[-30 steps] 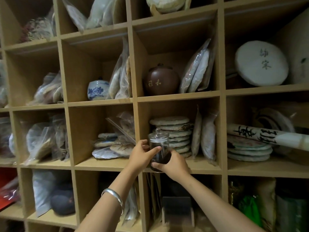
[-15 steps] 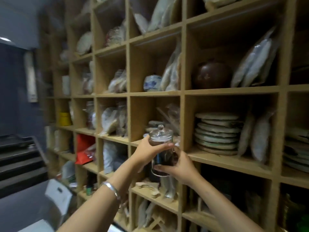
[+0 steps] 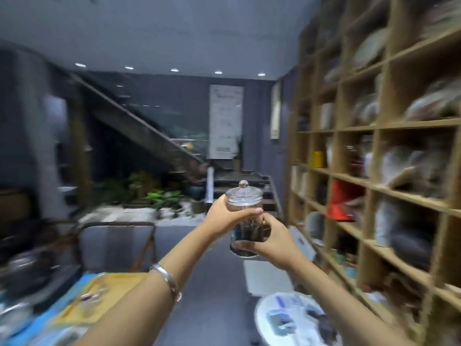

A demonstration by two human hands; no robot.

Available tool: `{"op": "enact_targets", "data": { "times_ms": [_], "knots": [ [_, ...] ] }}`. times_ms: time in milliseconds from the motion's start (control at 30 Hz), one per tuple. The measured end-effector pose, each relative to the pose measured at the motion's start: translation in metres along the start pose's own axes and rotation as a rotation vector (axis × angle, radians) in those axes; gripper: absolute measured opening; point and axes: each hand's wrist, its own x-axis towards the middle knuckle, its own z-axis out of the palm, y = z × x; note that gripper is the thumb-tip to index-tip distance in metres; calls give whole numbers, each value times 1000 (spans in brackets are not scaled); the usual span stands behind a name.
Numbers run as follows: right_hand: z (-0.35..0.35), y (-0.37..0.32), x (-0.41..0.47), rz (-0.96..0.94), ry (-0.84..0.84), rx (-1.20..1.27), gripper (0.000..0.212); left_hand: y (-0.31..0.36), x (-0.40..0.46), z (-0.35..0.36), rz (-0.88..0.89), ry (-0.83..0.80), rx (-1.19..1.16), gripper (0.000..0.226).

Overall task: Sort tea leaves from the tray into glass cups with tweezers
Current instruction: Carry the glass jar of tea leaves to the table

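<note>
I hold a lidded glass jar (image 3: 244,196) with dark tea leaves in its lower half, out in front of me at chest height. My left hand (image 3: 224,217) wraps its upper part from the left, thumb across the front. My right hand (image 3: 273,242) grips the lower part and base from the right. A silver bangle sits on my left wrist. At the bottom left a yellow tray (image 3: 104,293) lies on a table, blurred, with small glass pieces on it. No tweezers are visible.
A tall wooden shelf (image 3: 379,126) packed with wrapped tea cakes and bags runs along the right. A grey chair (image 3: 117,243) stands ahead on the left. A round white stool (image 3: 296,318) with small items is low on the right. Stairs and plants lie beyond.
The jar has come off the shelf in both hands, and my view has swung left from the shelf into the room. The grip on the jar is unchanged.
</note>
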Motion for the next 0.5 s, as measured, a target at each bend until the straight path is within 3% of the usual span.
{"op": "enact_targets", "data": {
  "times_ms": [267, 500],
  "knots": [
    [277, -144, -30, -207, -320, 231, 62, 29, -186, -259, -50, 392, 191, 61],
    [496, -259, -108, -340, -589, 399, 64, 50, -377, -426, -130, 709, 320, 50]
  ]
}}
